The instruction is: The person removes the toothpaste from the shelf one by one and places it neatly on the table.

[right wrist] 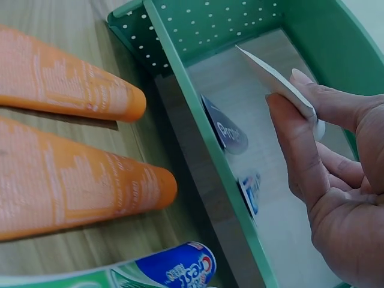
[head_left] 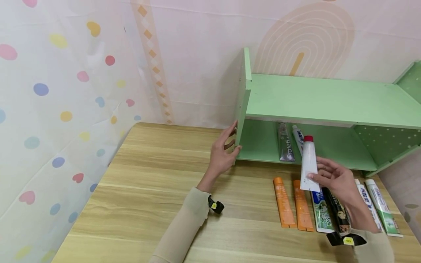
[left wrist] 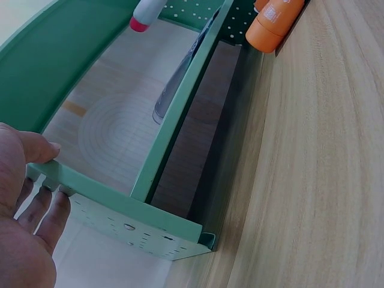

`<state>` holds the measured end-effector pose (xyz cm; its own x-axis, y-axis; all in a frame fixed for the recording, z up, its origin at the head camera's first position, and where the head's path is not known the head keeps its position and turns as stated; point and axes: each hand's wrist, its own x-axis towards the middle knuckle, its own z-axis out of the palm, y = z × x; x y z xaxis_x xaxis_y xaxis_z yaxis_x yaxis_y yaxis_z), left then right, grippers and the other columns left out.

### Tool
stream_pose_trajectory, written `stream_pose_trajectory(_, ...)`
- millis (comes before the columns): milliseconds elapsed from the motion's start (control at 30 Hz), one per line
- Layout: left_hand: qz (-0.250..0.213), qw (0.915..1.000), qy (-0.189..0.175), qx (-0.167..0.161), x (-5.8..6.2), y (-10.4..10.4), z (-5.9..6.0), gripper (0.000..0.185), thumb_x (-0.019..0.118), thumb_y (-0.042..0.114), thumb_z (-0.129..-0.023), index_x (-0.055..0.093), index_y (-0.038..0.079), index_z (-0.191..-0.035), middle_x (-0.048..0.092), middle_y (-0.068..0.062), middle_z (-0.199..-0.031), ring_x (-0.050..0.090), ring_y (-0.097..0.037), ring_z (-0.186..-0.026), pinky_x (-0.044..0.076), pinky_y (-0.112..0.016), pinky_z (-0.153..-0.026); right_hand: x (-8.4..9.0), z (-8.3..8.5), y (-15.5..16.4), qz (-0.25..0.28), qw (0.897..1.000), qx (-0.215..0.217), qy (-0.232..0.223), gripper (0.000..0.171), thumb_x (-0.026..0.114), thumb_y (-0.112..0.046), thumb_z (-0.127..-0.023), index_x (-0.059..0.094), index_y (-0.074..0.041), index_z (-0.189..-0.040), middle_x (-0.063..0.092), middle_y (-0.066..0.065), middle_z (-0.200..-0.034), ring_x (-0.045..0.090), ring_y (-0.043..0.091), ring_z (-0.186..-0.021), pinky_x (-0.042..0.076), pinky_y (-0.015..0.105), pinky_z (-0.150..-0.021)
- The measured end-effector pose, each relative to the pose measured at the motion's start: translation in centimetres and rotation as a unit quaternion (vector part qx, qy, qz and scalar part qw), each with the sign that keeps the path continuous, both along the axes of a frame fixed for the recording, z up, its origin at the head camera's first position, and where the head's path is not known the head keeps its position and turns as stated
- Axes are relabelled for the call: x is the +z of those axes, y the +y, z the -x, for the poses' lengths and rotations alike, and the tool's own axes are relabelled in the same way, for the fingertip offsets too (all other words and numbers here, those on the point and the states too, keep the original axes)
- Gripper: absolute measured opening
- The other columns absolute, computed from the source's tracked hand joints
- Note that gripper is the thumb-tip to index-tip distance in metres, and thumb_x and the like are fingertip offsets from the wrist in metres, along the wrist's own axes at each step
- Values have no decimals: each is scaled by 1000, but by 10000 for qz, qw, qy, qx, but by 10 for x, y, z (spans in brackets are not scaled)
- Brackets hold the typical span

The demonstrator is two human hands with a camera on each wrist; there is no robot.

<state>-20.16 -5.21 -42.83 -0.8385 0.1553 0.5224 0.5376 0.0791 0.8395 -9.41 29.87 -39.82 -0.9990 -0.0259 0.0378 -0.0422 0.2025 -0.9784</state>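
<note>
My left hand (head_left: 223, 155) grips the left side panel (head_left: 243, 106) of a green shelf (head_left: 325, 96), thumb at the front edge and fingers around the outer face. My right hand (head_left: 338, 180) pinches a white toothpaste tube (head_left: 309, 166) with a red cap, held cap up in front of the lower tier. Inside that tier lie a grey tube (head_left: 284, 142) and a white-and-blue tube (head_left: 297, 137), partly hidden behind the held one. The left wrist view also shows the red cap (left wrist: 138, 25). Seen from the right wrist, the held tube (right wrist: 282, 84) is nearly edge-on.
On the wooden table (head_left: 158, 175) before the shelf lie two orange tubes (head_left: 284, 204), a blue-and-green Crest tube (head_left: 322, 212) and a black tube (head_left: 340, 215) partly under the right forearm. Farther right are a white-and-blue tube (head_left: 368, 202) and a white-and-green tube (head_left: 383, 208).
</note>
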Motion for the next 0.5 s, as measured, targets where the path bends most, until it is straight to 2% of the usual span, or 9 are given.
stream_pose_trajectory(100, 21, 10000, -48, 50, 1, -2, -1, 83, 69, -10, -89, 42, 28, -158, 52, -2, -153, 52, -25, -141, 55, -45, -106, -3, -1, -5, -259, 9997, 2, -3, 53, 75, -4, -92, 59, -17, -140, 71, -18, -105, 71, 1, -85, 59, 19, -63)
stream_pose_trajectory(233, 60, 10000, 3, 80, 1, -2, -1, 85, 69, -10, -89, 41, 31, -158, 52, -2, -152, 52, -24, -141, 55, -42, -106, -7, -4, -10, -345, 9993, 114, 126, 50, 74, -3, -92, 60, -15, -139, 71, -17, -105, 71, 4, -80, 55, 20, -59)
stream_pose_trajectory(500, 45, 10000, 55, 29, 2, 0, 0, 85, 69, -10, -89, 41, 30, -158, 52, -3, -152, 52, -25, -141, 55, -42, -106, -15, -10, -18, -274, 9993, 214, 152, 52, 74, -1, -91, 59, -13, -140, 71, -14, -103, 71, 7, -76, 59, 19, -64)
